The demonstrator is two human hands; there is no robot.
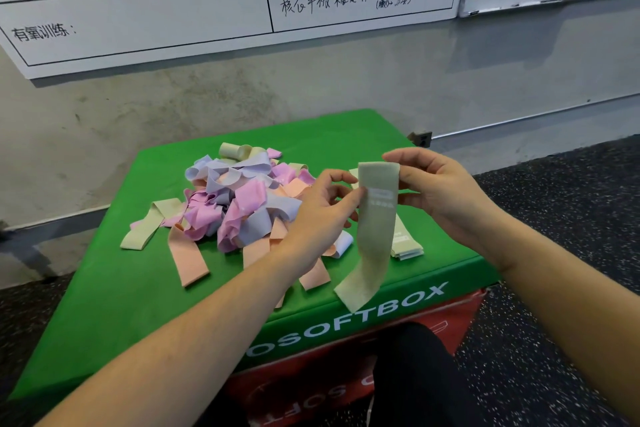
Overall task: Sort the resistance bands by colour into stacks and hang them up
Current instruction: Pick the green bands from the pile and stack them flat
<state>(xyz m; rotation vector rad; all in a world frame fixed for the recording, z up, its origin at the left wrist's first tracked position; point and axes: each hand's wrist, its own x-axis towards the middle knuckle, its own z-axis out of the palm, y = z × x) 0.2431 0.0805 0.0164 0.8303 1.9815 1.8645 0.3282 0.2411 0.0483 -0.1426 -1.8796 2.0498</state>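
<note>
Both forearms enter from the lower edge of the frame, bare to beyond the frame's border with no sleeve, watch, bracelet or ring to be seen on either. The left hand [320, 208] and right hand [440, 191] wear no gloves; nails are short and unpainted. At lower centre a leg in black fabric [412, 378] shows

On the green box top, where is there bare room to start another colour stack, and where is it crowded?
Bare green shows along the near-left of the green soft box, between the front edge and the mixed band pile, and at the far right corner behind the right hand. The middle is crowded by the pile; the near-right holds the pale green stack, under the pale green band both hands hold.
</note>
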